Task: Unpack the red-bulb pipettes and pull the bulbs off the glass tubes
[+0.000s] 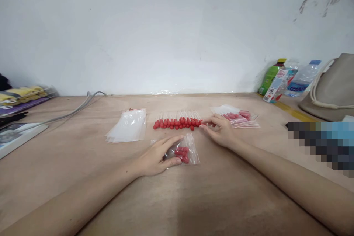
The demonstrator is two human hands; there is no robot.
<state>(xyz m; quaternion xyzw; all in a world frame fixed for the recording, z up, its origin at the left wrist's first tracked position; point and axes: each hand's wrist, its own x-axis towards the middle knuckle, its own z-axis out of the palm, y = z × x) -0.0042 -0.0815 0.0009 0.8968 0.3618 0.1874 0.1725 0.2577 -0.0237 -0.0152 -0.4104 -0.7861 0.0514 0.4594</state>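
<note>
My left hand (157, 158) rests on a small clear plastic bag (190, 147) holding a few red-tipped sticks (182, 153), with thumb and fingers pinching the bag's left end. Just beyond lies a row of several red-tipped sticks (177, 122) on the wooden table (83, 177). My right hand (219, 129) sits at the right end of that row, fingers curled and pinching the tip of a stick there.
A stack of empty clear bags (128, 125) lies to the left. Filled bags (238, 117) are piled at the right. Bottles (279, 81), a beige bag (332, 88), a grey cable (74, 110) and trays (22, 97) line the table's sides.
</note>
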